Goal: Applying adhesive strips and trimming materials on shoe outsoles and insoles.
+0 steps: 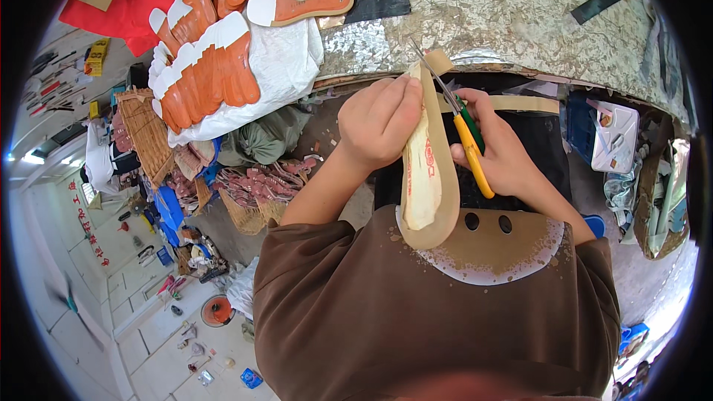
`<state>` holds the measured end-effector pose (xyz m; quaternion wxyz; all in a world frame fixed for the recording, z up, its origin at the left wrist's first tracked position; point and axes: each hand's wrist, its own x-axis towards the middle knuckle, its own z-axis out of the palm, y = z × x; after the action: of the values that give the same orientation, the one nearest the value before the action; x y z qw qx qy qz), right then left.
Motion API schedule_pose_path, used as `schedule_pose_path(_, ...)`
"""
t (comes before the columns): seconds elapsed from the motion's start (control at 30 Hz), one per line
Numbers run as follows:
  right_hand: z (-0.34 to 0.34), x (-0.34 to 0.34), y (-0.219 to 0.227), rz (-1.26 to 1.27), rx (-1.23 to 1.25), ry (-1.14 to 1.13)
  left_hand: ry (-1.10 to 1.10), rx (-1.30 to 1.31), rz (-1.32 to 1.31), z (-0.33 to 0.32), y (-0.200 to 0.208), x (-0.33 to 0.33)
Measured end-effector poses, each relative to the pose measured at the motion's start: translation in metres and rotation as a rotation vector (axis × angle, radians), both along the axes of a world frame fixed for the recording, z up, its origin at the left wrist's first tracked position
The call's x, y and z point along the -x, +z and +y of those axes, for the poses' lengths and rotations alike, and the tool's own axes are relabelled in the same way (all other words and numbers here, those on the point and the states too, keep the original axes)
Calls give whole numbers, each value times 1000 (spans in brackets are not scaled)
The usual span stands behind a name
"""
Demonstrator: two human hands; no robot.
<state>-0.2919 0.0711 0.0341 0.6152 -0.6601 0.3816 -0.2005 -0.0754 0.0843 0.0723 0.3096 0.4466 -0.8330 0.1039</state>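
My left hand [380, 120] is closed round the upper part of a long shoe insole [443, 204], which has a pale centre and a tan border. Its rounded end hangs down in front of my shirt. With my right hand [499, 139] I grip scissors [471, 150] that have one yellow and one green handle. The blades point up and to the left, along the insole's far end. A curled tan strip [439, 62] stands out beside the blades. Whether the blades touch the insole is hard to make out.
Ahead is a worn, mottled worktable [475, 15]. Rows of orange insoles with white tips [215, 63] lie on white cloth at the left, and one orange insole [304, 7] lies apart. A white box lid [614, 136] is at the right, bundled pinkish pieces [260, 184] at the left.
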Motion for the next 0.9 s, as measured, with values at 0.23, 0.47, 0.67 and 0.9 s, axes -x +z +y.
schedule_pose_path(0.23,-41,52,1,-157,-351,-37,181,-356,605,7,25,-15)
schedule_pose_path(0.47,-136,123,13,776,1056,-392,241,-603,1501,-4,28,4)
schedule_pose_path(0.67,-67,23,59,-153,851,29,101,-773,1605,-9,33,23)
schedule_pose_path(0.9,-59,17,43,-406,783,-72,132,-725,1339,-14,30,31)
